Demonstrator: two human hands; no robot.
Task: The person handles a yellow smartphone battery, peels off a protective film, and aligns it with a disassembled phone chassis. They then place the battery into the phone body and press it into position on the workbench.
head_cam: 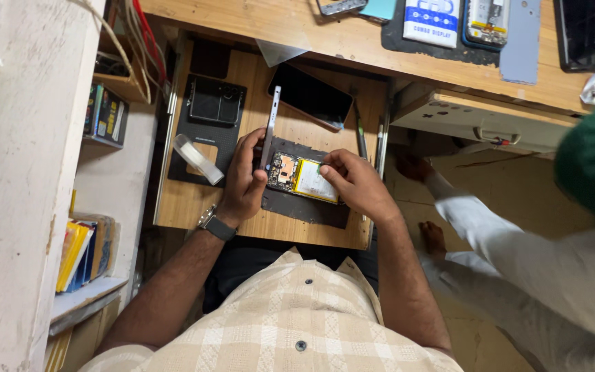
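An opened phone (302,178) lies on a dark mat (306,204) on a pulled-out wooden tray (180,200); its circuit board and yellow-edged battery show. My left hand (244,180) grips the phone's left side and props its thin grey screen panel (270,131) upright on edge. My right hand (354,183) rests on the phone's right end, with fingertips pinched at the battery's top edge, touching something small and green that I cannot make out.
A black phone (309,96), a dark phone back cover (215,100) and a tape roll (197,158) lie on the tray. The bench (352,41) above carries phone parts and a box. A seated person in white (518,262) is at the right. Shelves with books (84,251) stand left.
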